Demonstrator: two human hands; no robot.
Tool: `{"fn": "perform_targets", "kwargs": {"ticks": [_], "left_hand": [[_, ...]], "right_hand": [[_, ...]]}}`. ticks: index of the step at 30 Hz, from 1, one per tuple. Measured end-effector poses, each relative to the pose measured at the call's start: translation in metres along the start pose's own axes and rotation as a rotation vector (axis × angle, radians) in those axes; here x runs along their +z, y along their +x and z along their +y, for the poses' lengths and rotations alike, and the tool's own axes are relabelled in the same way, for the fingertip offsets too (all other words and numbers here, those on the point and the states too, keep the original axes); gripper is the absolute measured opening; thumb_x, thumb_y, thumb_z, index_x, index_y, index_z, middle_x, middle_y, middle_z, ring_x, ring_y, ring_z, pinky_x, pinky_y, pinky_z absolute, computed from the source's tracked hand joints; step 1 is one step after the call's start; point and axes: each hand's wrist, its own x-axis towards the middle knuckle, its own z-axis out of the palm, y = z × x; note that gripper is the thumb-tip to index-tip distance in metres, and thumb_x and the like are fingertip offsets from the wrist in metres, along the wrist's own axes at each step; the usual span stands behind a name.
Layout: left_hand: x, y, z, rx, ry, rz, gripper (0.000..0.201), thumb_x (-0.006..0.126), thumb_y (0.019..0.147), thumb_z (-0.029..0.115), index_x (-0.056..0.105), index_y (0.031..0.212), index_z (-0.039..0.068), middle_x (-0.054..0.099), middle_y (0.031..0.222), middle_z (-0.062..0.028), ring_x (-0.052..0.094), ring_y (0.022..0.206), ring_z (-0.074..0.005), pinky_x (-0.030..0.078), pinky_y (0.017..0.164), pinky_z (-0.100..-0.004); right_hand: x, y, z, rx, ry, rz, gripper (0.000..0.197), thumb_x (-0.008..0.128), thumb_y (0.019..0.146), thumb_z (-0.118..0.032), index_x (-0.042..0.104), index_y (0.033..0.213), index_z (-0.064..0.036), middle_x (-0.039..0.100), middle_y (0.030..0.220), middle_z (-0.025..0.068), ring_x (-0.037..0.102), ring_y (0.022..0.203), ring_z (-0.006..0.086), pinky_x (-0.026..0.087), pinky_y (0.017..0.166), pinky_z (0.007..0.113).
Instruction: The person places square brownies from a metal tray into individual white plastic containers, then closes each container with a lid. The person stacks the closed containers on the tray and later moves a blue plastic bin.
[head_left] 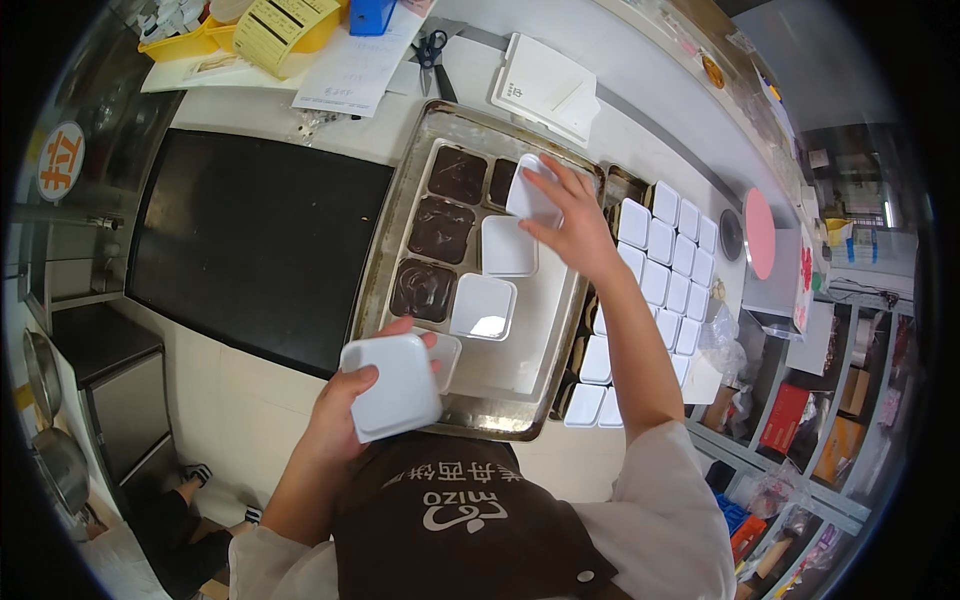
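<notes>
My left hand [345, 405] holds a white square plastic lid [395, 388] in front of my apron, thumb on top; whether more lids lie under it I cannot tell. With fingers and thumb spread across it, my right hand [570, 215] grips another white lid [532, 195], tilted over a square tub with dark brown filling [503, 185]. Along the left of the metal tray [375, 300] are several uncovered tubs with dark, glossy filling [440, 230]. Two tubs nearer me carry white lids [510, 246]. Partly behind my left hand sits another pale tub [447, 360].
To the right, a second tray holds rows of white-lidded tubs [655, 280]. A black board [260, 240] lies left. Beyond the tray are a white scale-like device [545, 85], scissors [430, 55] and papers [350, 75]. Shelves stand far right; another person's legs [190, 510] show lower left.
</notes>
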Motion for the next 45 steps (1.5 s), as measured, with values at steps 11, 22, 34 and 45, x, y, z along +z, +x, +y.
{"fn": "perform_targets", "kwargs": {"ticks": [11,22,34,45], "left_hand": [[-0.037,0.021,-0.007,0.28,0.547,0.446,0.035,0.054,0.112,0.035,0.065,0.108,0.003,0.064,0.089,0.0023,0.054,0.082,-0.0043,0.047,0.075,-0.0239],[-0.047,0.113,-0.015,0.426,1.001,0.55,0.042,0.045,0.114,0.035,0.069,0.115,0.0,0.07,0.096,-0.0152,0.067,0.09,-0.0245,0.052,0.084,-0.0368],[-0.038,0.146,-0.044,0.512,1.504,0.722,0.036,0.049,0.111,0.034,0.073,0.129,0.014,0.064,0.112,-0.0082,0.068,0.101,-0.0318,0.056,0.085,-0.0444],[-0.045,0.161,-0.047,0.641,1.686,0.729,0.032,0.055,0.107,0.029,0.067,0.133,0.014,0.064,0.116,-0.0089,0.068,0.104,-0.0319,0.057,0.082,-0.0459]], "right_hand": [[0.057,0.033,0.081,-0.21,-0.018,-0.108,0.055,0.077,0.094,-0.033,0.064,0.146,-0.0236,0.037,0.168,0.0135,0.033,0.154,0.0397,0.031,0.125,0.05],[0.078,0.029,0.077,-0.131,-0.191,-0.105,0.056,0.048,0.11,-0.046,0.042,0.163,-0.03,0.023,0.175,0.0129,0.017,0.162,0.0354,0.018,0.131,0.054],[0.078,0.028,0.069,-0.063,-0.236,-0.131,0.058,0.042,0.111,-0.051,0.038,0.165,-0.0292,0.02,0.176,0.0096,0.012,0.163,0.0329,0.013,0.132,0.053],[0.087,0.037,0.067,-0.04,-0.263,0.069,0.069,0.048,0.106,-0.058,0.038,0.165,-0.0227,0.023,0.174,0.0185,0.016,0.161,0.0411,0.014,0.13,0.056]]}}
